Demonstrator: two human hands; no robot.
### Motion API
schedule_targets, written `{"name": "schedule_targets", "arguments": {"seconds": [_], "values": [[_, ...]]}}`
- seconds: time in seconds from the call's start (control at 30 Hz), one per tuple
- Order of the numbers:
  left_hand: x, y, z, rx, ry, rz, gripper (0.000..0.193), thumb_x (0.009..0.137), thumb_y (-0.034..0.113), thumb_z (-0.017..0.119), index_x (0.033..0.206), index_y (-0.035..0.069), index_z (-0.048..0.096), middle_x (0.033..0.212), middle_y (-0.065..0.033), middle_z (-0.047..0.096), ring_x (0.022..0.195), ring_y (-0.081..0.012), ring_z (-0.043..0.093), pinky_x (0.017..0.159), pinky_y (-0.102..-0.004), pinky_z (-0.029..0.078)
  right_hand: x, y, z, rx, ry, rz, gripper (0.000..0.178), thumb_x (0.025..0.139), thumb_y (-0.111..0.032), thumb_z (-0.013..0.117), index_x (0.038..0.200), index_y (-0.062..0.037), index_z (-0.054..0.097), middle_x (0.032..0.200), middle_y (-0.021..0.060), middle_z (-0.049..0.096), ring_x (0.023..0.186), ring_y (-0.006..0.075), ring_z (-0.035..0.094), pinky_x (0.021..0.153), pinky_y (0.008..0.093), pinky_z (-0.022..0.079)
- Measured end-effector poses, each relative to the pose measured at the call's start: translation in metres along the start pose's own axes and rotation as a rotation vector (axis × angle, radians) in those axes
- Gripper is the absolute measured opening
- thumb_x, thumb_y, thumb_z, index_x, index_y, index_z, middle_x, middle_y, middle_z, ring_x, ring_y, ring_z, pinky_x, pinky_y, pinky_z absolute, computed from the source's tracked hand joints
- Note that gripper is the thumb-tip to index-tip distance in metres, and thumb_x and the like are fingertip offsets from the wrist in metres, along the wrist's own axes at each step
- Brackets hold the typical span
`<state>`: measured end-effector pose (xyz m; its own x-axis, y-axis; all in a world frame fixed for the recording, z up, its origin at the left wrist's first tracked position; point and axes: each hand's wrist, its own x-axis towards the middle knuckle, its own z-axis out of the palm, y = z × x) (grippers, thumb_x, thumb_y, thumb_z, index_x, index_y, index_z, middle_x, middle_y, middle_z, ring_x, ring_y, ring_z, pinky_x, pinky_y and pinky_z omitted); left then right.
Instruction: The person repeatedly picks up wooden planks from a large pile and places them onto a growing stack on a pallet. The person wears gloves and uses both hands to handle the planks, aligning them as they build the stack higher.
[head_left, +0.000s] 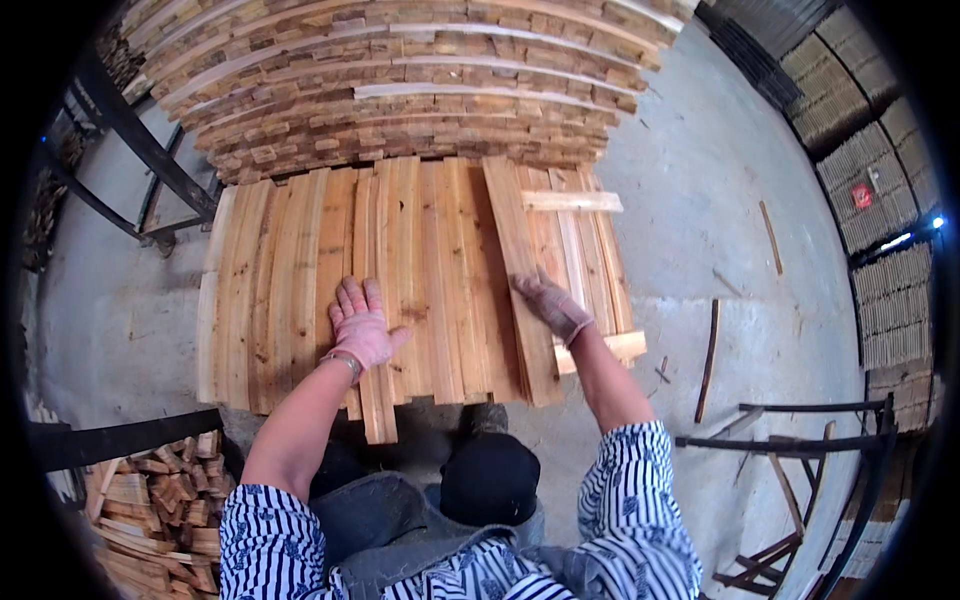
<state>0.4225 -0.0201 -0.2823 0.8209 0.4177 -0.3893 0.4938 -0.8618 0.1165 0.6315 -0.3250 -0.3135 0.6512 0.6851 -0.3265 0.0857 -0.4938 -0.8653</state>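
Note:
My left hand (365, 325), in a pink glove, lies with its fingers spread on a row of wooden slats (280, 270) set side by side. Under its wrist, one slat (378, 410) sticks out past the near edge of the row. Further right, my right hand (553, 306), also gloved, grips a wooden board (520, 260) that stands slightly tilted to the others. Its fingertips are on the board's face, and part of the hand's underside is hidden. Right of that board, lower slats show with two short crosspieces, a far one (572, 201) and a near one (605, 352), lying across them.
Behind the row rises a tall stack of planks (410, 100). Wood offcuts (165, 500) fill a pile at the lower left, near a black metal frame (140, 130) further back. Loose sticks (707, 360) lie on the grey floor at right, with a metal stand (800, 440) and bundled stacks (865, 185) beyond.

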Motion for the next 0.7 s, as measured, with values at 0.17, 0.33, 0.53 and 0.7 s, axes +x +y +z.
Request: {"name": "schedule_targets", "arguments": {"seconds": [0.17, 0.33, 0.53, 0.7], "values": [[-0.005, -0.007, 0.003, -0.039, -0.002, 0.007, 0.116, 0.081, 0.062, 0.066, 0.157, -0.001, 0.006, 0.161, -0.0353, 0.001, 0.151, -0.0500, -0.001, 0.119, -0.0603, 0.004, 0.001, -0.056, 0.001, -0.245, 0.123, 0.268, 0.077, 0.095, -0.053, 0.061, 0.142, 0.0054, 0.043, 0.143, 0.0318, 0.050, 0.130, 0.0402, 0.054, 0.108, 0.0398, 0.045], [0.002, -0.009, 0.014, -0.044, 0.080, 0.059, 0.117, 0.079, 0.061, 0.070, 0.157, 0.000, 0.007, 0.160, -0.0364, 0.003, 0.150, -0.0508, 0.002, 0.119, -0.0601, 0.007, -0.023, -0.129, 0.043, -0.592, 0.465, 0.274, 0.062, 0.084, -0.023, 0.074, 0.138, -0.0136, 0.044, 0.127, 0.0306, 0.057, 0.120, 0.0431, 0.060, 0.099, 0.0471, 0.050], [0.002, -0.015, 0.015, -0.041, 0.089, 0.058, 0.117, 0.079, 0.063, 0.069, 0.157, 0.000, 0.008, 0.159, -0.0366, 0.005, 0.149, -0.0515, 0.005, 0.119, -0.0607, 0.009, -0.016, -0.110, 0.006, -0.475, 0.523, 0.247, 0.055, 0.083, -0.008, 0.065, 0.135, -0.0139, 0.048, 0.125, 0.0281, 0.059, 0.115, 0.0452, 0.061, 0.095, 0.0495, 0.051], [0.006, -0.013, 0.026, -0.008, 0.107, 0.091, 0.118, 0.080, 0.064, 0.068, 0.157, -0.001, 0.007, 0.160, -0.0357, 0.001, 0.150, -0.0513, 0.003, 0.119, -0.0610, 0.008, -0.020, -0.063, -0.033, -0.444, 0.437, 0.238, 0.044, 0.087, -0.017, 0.064, 0.129, -0.0126, 0.052, 0.124, 0.0284, 0.059, 0.111, 0.0467, 0.061, 0.094, 0.0512, 0.049]]}}
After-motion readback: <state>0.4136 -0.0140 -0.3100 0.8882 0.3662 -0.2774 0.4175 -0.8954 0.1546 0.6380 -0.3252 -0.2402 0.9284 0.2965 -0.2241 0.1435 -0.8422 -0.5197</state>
